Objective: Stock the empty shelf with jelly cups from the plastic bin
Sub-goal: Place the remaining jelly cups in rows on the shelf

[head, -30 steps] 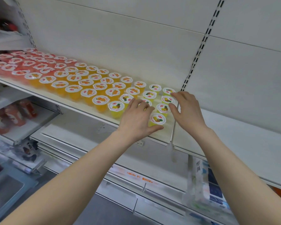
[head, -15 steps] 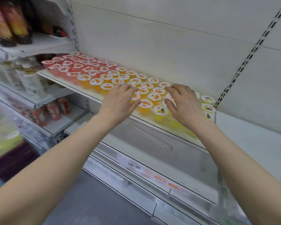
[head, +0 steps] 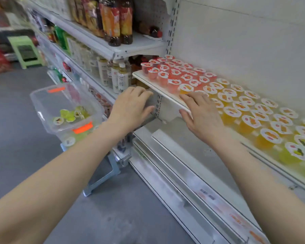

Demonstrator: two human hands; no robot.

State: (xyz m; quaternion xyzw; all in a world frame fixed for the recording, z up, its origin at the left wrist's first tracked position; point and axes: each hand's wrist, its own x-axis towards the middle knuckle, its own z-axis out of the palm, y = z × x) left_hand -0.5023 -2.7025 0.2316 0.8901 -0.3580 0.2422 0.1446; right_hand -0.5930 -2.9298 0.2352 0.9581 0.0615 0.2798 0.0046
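Empty-handed on both sides, a person stands at a shop's shelving. The left hand (head: pixel 132 106) is relaxed, fingers loosely out and grasping nothing, in front of the upright between two bays. The right hand (head: pixel 202 115), likewise released, spreads its fingers over the front lip of the white metal shelf (head: pixel 158 89). Whether those fingertips touch the nearest orange cup cannot be told.

Along that shelf, round foil-lidded jelly cups (head: pixel 236 106) stand in tight rows, red at the left end, orange in the middle, yellow-green toward the right. Off to the left and lower down sits the clear plastic bin with orange latches (head: pixel 40 91), its long side running away down the aisle. A handful of leftover green cups (head: pixel 70 117) lie loose in its bottom.

The bin is well apart from the right hand and near the left. The left hand therefore looks the likelier one to reach for the next cups, a sideways and downward move away from the shelf. Most of the stock appears already placed. Bottled drinks (head: pixel 116 20) fill the neighbouring shelves, and a green plastic stool (head: pixel 25 50) stands farther down the grey floor.
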